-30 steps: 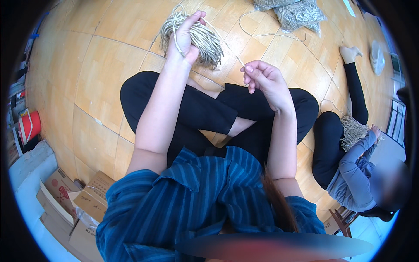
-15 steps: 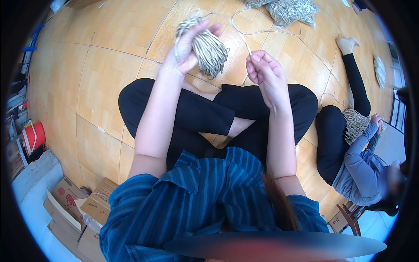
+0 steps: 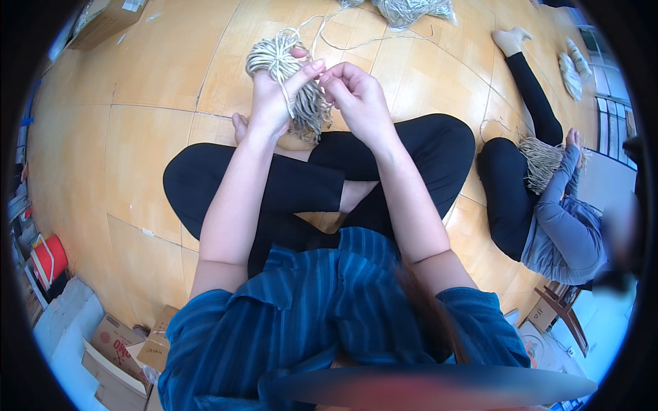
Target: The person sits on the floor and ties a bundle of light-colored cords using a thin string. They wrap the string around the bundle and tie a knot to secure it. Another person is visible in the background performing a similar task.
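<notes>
The cord bundle [image 3: 274, 59] looks rough and fibrous, the tiled floor [image 3: 151, 151] smooth, glossy.

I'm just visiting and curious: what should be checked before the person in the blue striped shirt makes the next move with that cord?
1. Left hand's grip supports the thick, pale beige cord bundle: ok.
2. Right hand's grip is close to the left thumb: ok.
3. A strand is firmly pinched between the right fingertips: cannot tell; the contact is too small to see.
4. The strand across the bundle's upper part is knotted: cannot tell.
5. The loose beige cord on the tan tiled floor is free of visible tangles: ok; it lies in an open curve.
6. The co-worker in grey sleeves sits clear of both hands: ok.
</notes>
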A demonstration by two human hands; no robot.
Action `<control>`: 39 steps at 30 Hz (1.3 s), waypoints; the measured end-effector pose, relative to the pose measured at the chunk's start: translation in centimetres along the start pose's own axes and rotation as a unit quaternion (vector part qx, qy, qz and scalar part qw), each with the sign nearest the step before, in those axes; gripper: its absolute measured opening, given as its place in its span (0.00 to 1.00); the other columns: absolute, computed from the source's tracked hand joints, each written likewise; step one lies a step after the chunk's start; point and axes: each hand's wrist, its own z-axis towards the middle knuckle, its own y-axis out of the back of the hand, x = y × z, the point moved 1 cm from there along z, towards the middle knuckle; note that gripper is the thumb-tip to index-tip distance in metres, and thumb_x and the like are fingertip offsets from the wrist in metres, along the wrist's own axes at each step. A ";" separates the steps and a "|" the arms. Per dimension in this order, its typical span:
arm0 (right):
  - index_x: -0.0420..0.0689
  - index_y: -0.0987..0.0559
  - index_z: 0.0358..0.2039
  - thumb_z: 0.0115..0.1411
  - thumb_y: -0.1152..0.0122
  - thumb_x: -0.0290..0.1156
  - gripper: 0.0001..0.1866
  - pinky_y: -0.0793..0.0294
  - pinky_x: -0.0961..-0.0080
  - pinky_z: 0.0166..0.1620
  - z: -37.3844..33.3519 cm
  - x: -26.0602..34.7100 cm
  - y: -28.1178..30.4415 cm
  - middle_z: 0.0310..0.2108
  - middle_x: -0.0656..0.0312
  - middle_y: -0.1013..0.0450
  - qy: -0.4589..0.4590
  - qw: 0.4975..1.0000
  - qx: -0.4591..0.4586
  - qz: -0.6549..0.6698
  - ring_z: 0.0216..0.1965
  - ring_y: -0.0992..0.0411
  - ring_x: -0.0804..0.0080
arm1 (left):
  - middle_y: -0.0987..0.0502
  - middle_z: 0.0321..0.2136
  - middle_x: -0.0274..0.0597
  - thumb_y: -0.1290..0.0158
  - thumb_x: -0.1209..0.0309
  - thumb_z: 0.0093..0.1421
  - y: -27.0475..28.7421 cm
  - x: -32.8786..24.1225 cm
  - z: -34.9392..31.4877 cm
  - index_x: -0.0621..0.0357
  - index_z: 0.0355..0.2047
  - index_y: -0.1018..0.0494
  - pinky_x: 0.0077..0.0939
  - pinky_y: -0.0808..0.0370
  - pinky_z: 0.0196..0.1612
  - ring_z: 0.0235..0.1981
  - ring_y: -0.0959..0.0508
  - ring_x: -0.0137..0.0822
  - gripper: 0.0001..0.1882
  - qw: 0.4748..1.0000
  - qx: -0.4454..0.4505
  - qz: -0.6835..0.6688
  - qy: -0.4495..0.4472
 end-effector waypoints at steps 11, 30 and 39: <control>0.43 0.29 0.27 0.61 0.52 0.30 0.08 0.53 0.88 0.19 -1.5 0.3 -1.2 0.17 0.72 0.41 -0.116 0.976 -0.028 0.183 0.16 0.50 0.88 | 0.24 0.28 0.37 0.37 0.71 0.54 -0.6 1.0 -0.4 0.67 0.34 0.28 0.21 0.27 0.36 0.30 0.25 0.25 0.13 0.905 -0.093 0.330 -0.253; 0.46 0.30 0.27 0.62 0.54 0.28 0.07 0.53 0.90 0.20 -5.3 0.9 -2.4 0.18 0.74 0.41 -0.079 0.948 -0.096 0.294 0.18 0.48 0.89 | 0.22 0.40 0.44 0.44 0.68 0.54 -0.9 1.6 -1.3 0.56 0.41 0.23 0.42 0.32 0.50 0.44 0.25 0.46 0.14 0.695 -0.044 0.577 -0.427; 0.45 0.31 0.26 0.63 0.54 0.29 0.08 0.51 0.89 0.21 -5.9 1.3 -2.7 0.18 0.73 0.40 -0.062 0.952 -0.115 0.277 0.19 0.48 0.89 | 0.22 0.36 0.46 0.41 0.71 0.46 -1.3 1.7 -1.4 0.60 0.37 0.23 0.43 0.29 0.48 0.41 0.23 0.47 0.16 0.704 -0.041 0.545 -0.452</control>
